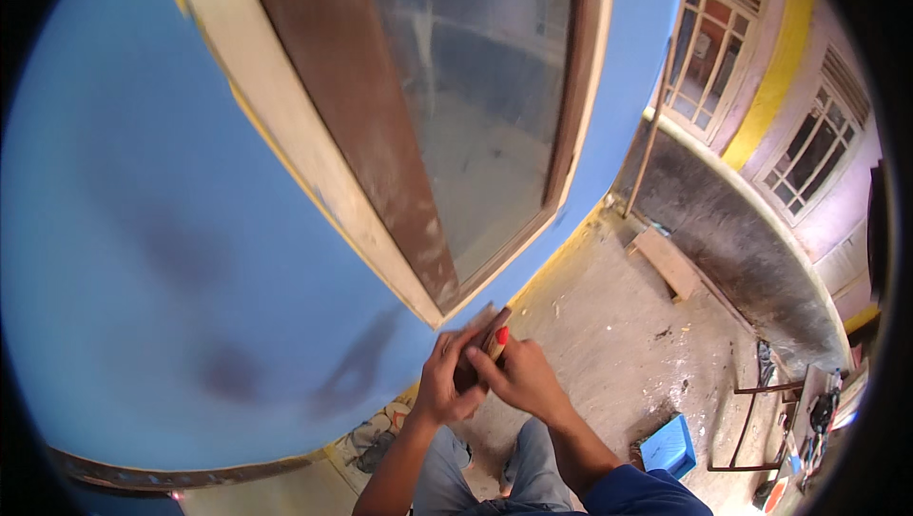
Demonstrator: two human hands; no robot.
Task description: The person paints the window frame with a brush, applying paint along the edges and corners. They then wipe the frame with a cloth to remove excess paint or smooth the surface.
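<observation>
Just below the lower corner of a window, both my hands meet in front of me. My left hand [444,382] grips a dark brown, flat-looking piece [465,373], partly hidden by the fingers; its material cannot be told. In my right hand [526,379] is a slim wooden handle with a red tip [502,335], pressed close against the brown piece; which tool it belongs to is hidden. Above the hands, the cream outer frame [342,202] surrounds a brown window sash [356,88] with whitish smudges. Its glass pane [492,124] looks hazy.
A blue wall [178,195] fills the left. On the concrete floor [592,330] sit a blue paint tray [668,447] and a low wooden board [667,263]. A stick [650,131] leans at the far corner. Rags [374,441] lie by the wall; tools [813,416] crowd a bench at right.
</observation>
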